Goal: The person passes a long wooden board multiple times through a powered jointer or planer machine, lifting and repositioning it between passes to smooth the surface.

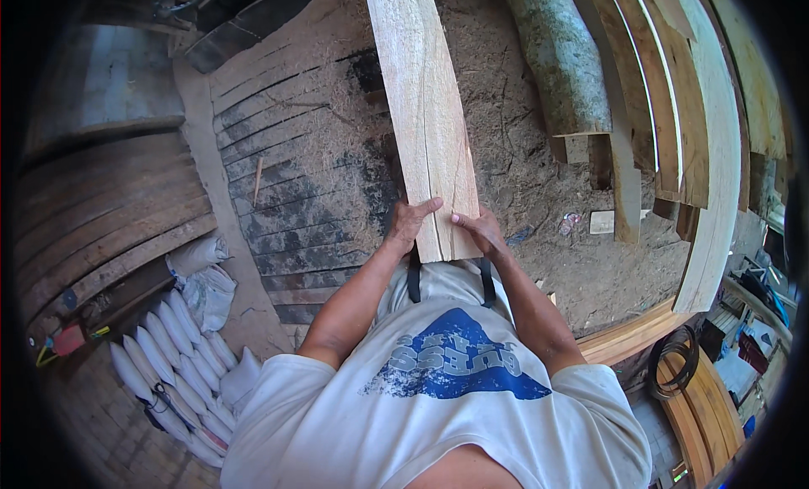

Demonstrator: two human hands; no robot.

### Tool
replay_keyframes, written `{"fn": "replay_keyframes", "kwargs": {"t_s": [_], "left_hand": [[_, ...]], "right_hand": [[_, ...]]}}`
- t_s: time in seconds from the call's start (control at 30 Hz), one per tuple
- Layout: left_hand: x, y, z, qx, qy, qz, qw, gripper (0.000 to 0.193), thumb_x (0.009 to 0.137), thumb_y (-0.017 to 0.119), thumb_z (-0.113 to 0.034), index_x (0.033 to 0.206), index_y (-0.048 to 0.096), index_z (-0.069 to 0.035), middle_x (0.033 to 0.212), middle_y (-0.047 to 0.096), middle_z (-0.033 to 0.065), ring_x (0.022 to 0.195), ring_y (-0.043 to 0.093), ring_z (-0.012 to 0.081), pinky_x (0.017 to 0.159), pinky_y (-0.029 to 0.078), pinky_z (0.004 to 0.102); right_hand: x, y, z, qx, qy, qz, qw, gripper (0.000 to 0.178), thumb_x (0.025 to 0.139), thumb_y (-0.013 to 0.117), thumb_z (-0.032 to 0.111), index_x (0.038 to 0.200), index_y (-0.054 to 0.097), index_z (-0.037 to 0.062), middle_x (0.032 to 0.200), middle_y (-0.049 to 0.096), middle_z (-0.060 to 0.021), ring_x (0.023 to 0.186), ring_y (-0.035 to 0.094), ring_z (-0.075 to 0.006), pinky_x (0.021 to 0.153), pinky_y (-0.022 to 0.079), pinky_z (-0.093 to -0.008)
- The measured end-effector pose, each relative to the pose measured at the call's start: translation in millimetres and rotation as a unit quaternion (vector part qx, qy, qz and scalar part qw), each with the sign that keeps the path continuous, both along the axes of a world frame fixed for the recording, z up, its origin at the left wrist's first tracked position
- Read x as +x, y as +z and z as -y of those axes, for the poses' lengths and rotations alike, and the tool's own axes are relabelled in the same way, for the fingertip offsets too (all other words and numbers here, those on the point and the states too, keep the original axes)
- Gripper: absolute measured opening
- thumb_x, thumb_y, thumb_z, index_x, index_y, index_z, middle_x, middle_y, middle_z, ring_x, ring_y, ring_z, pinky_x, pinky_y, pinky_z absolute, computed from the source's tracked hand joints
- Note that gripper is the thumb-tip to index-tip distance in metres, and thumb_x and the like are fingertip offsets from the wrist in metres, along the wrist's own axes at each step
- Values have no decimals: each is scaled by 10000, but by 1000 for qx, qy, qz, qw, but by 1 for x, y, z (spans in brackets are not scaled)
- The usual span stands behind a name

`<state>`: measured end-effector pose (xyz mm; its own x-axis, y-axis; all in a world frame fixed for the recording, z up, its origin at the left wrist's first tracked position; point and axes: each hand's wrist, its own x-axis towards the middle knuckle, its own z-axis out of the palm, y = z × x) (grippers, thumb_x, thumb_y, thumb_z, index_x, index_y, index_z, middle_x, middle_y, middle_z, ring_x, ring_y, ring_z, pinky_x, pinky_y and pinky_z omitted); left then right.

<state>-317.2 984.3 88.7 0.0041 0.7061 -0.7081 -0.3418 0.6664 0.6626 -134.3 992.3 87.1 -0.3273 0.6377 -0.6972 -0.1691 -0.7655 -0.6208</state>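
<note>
A long pale wooden plank stretches away from my body, its near end just in front of my waist. On the plank's left edge is my left hand, closed round it with the thumb lying on the top face. My right hand grips the opposite edge the same way, a little nearer the end. Both sets of fingers pass under the wood and are hidden. A dark crack runs lengthwise along the plank between the thumbs. The far end leaves the picture at the top.
A thick log lies at the far right, beside several leaning boards. Stacked planks and white sacks line the left. Dark slats and sawdust cover the ground. A coiled black hose rests at the lower right.
</note>
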Motion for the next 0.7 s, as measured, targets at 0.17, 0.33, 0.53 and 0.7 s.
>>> {"fn": "replay_keyframes", "kwargs": {"t_s": [0.17,0.33,0.53,0.7], "left_hand": [[-2,-8,1,23,-25,4,999,601,737,768,-248,1213,530,32,1131,612,140,1005,607,232,884,486,344],[9,-3,1,25,12,-12,1000,629,724,782,-254,1213,527,48,1139,609,145,1003,609,237,888,483,345],[9,3,-5,8,-1,30,1000,635,718,784,-251,1201,524,70,1117,615,166,973,626,247,868,502,362],[7,0,-4,-29,10,36,999,582,709,791,-212,1186,559,29,1106,633,133,982,617,231,886,481,342]], "right_hand": [[3,10,-6,4,40,49,998,562,737,783,239,1170,554,-36,1074,632,-121,921,622,-197,843,494,-329],[11,6,-2,0,30,58,998,556,739,779,273,1146,566,-42,1033,645,-123,885,632,-182,817,505,-320],[11,13,-6,9,48,70,996,559,768,749,317,1156,550,-33,1009,644,-118,863,634,-180,796,509,-323],[21,7,-2,-51,55,21,997,605,759,749,255,1237,488,-10,1064,627,-104,919,623,-186,831,499,-328]]}}
